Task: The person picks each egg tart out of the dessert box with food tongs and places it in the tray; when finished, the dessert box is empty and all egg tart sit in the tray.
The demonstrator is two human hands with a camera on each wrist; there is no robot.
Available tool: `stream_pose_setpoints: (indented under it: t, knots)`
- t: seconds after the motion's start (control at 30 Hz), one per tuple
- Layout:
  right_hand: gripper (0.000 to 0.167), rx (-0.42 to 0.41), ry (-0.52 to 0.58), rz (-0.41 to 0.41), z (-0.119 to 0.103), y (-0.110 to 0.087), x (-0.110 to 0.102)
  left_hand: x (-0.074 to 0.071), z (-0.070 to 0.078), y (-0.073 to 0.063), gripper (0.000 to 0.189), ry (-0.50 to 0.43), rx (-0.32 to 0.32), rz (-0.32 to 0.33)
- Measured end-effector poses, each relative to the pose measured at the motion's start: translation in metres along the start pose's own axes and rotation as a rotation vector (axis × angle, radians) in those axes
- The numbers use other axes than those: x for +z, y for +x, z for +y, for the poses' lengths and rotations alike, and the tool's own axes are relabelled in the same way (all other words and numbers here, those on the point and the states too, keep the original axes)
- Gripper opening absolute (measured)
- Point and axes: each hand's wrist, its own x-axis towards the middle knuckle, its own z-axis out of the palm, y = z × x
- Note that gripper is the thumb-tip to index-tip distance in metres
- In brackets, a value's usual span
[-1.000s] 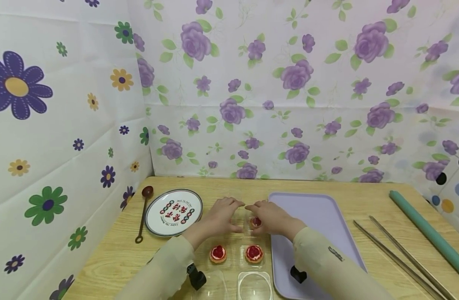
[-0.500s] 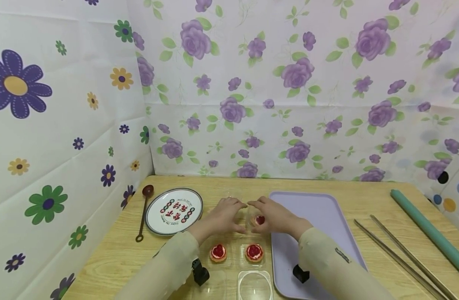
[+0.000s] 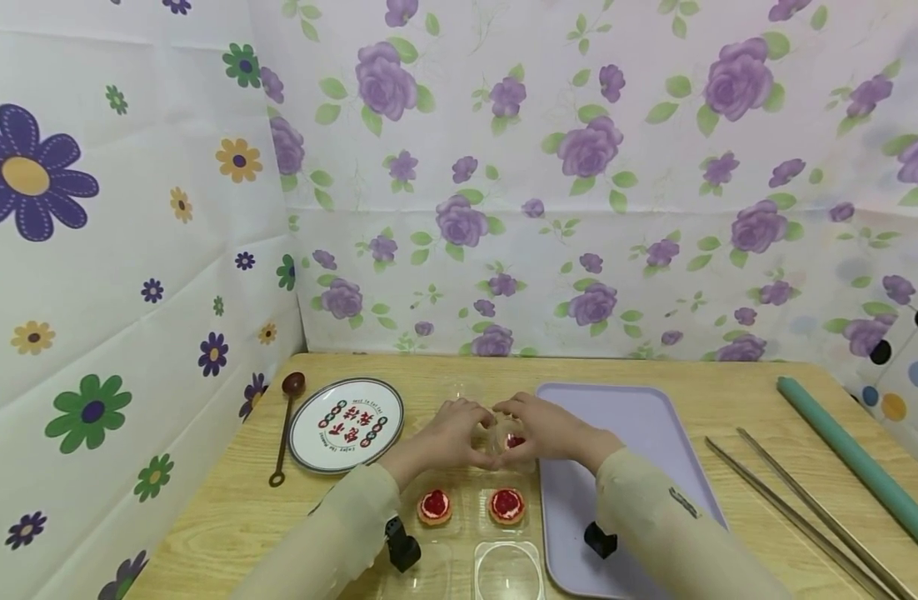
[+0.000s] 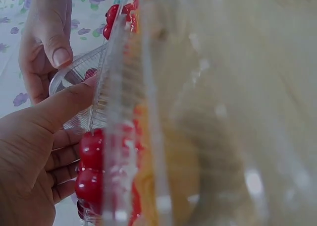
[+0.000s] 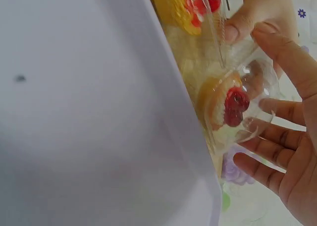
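A clear plastic box [image 3: 508, 428] with a domed lid stands left of the tray, holding a small tart [image 5: 235, 107] topped with red berries. My left hand [image 3: 451, 435] holds the box's left side, its thumb along the edge in the left wrist view. From the right, my right hand [image 3: 555, 429] curls its fingers and thumb round the dome. The dome covers the tart in the right wrist view. Nearer my body sit two more berry tarts, a left one [image 3: 434, 507] and a right one [image 3: 507, 506], in clear boxes with their lids [image 3: 507, 573] folded out toward me.
A lilac tray [image 3: 624, 408] lies close on the right. Beyond it are metal tongs [image 3: 804, 508] and a green roll [image 3: 856, 462]. To the left lie a plate [image 3: 346, 425] with red lettering and a brown ladle [image 3: 285, 433]. Floral cloth hangs behind the table.
The hands have drawn slightly closer about the box, and its clear dome now shows over the tart. The left thumb has moved right toward the box. The other tarts stay put.
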Motion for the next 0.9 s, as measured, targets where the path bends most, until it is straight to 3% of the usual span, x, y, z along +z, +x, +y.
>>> stream_pose_setpoints:
  t: [0.33,0.9]
  knots:
    - [0.088,0.021,-0.117,-0.054,-0.004,0.008,-0.005,0.000,-0.001,0.000,0.059,0.025,0.012,0.012]
    - [0.073,0.022,-0.104,-0.065,-0.008,0.018,-0.001,0.003,-0.006,-0.002,0.048,-0.063,0.018,0.047]
